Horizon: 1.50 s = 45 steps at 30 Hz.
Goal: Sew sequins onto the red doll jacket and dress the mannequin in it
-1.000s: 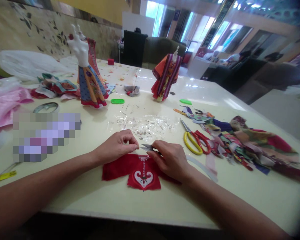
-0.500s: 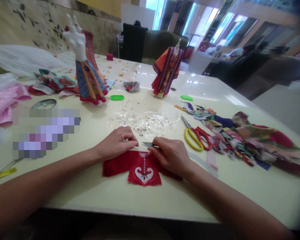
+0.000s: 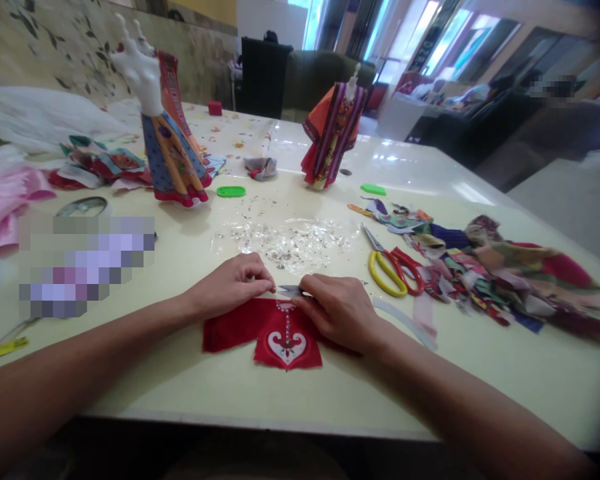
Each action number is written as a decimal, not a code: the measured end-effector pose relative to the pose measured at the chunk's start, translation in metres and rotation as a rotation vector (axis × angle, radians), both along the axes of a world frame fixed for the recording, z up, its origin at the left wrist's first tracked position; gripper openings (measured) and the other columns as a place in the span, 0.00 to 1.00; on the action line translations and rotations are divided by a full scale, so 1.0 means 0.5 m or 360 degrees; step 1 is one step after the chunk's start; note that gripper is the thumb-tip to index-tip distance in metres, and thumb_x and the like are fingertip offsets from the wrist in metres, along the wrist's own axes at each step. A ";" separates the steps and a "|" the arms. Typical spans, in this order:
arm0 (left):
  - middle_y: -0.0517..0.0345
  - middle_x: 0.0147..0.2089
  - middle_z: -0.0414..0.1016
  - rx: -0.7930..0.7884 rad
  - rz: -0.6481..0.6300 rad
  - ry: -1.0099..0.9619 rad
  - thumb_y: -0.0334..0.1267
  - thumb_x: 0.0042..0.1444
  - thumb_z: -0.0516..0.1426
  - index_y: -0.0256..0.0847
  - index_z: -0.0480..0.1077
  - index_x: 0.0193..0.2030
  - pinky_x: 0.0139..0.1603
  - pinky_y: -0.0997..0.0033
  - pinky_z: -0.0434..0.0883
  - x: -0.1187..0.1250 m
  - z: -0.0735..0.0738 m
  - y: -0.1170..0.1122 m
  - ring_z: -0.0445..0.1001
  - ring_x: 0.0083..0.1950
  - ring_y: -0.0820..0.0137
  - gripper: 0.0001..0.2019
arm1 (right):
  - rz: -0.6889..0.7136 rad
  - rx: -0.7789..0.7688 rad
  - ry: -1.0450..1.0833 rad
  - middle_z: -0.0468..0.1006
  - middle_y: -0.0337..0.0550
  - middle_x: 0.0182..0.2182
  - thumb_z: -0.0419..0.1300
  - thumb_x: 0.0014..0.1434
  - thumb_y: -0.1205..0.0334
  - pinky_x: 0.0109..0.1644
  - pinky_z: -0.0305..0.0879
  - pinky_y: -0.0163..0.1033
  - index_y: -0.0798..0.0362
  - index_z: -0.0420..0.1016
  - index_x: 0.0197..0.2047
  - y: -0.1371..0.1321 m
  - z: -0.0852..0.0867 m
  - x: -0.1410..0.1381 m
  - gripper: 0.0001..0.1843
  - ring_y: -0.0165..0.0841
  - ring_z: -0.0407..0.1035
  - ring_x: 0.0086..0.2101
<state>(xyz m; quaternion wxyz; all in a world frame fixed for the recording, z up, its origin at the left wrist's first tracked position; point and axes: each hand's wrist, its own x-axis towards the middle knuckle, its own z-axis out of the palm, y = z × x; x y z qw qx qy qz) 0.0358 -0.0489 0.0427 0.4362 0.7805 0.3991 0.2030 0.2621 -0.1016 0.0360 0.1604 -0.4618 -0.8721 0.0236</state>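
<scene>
Lying flat on the worktop [image 3: 180,390] just below the hands, the red top [image 3: 270,325] spreads its sleeves to either side, the right one partly under the right hand [image 3: 337,307]. White beads edge its neck and run down to a pale heart [image 3: 288,349]. Above the neckline, the right hand grips the snips [image 3: 291,291], their points aimed at the left fingertips. The left hand [image 3: 237,280] has thumb and forefinger pinched together; whether they hold something tiny cannot be told.

The step in hand appears to be fine work at those fingertips, with the top laid ready below. The next move would call for a firm pinch, a steady right wrist and points kept clear of both skin and red cloth.

Just beyond the hands, small beads [image 3: 290,243] lie scattered on a clear sheet. To the right of the right hand are the scissors [image 3: 387,270], with scraps [image 3: 480,280] heaped farther out. Beyond the left hand stand a green tray [image 3: 231,192] and a skirted mannequin [image 3: 147,87]; a robed mannequin [image 3: 330,137] stands well beyond the right hand.
</scene>
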 end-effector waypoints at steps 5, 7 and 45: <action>0.58 0.38 0.72 -0.0130 0.0000 -0.0080 0.42 0.57 0.56 0.40 0.76 0.32 0.44 0.68 0.65 0.002 0.008 -0.004 0.71 0.41 0.69 0.10 | 0.0002 0.0053 0.0056 0.73 0.39 0.25 0.50 0.66 0.55 0.29 0.43 0.36 0.53 0.66 0.31 -0.002 0.002 -0.002 0.14 0.27 0.58 0.23; 0.58 0.38 0.72 -0.0174 0.0003 -0.0090 0.43 0.57 0.56 0.41 0.76 0.31 0.44 0.68 0.65 0.002 0.010 -0.006 0.71 0.41 0.69 0.11 | 0.0006 0.0067 0.0065 0.72 0.38 0.25 0.50 0.66 0.56 0.29 0.43 0.36 0.53 0.66 0.31 -0.002 0.001 -0.002 0.14 0.27 0.58 0.23; 0.57 0.39 0.72 -0.0295 0.0012 -0.0135 0.45 0.58 0.57 0.40 0.77 0.33 0.45 0.67 0.67 0.000 0.010 -0.007 0.71 0.41 0.69 0.12 | -0.0021 0.0106 0.0073 0.71 0.37 0.24 0.51 0.66 0.57 0.29 0.42 0.36 0.53 0.66 0.30 -0.004 0.001 -0.001 0.14 0.26 0.57 0.23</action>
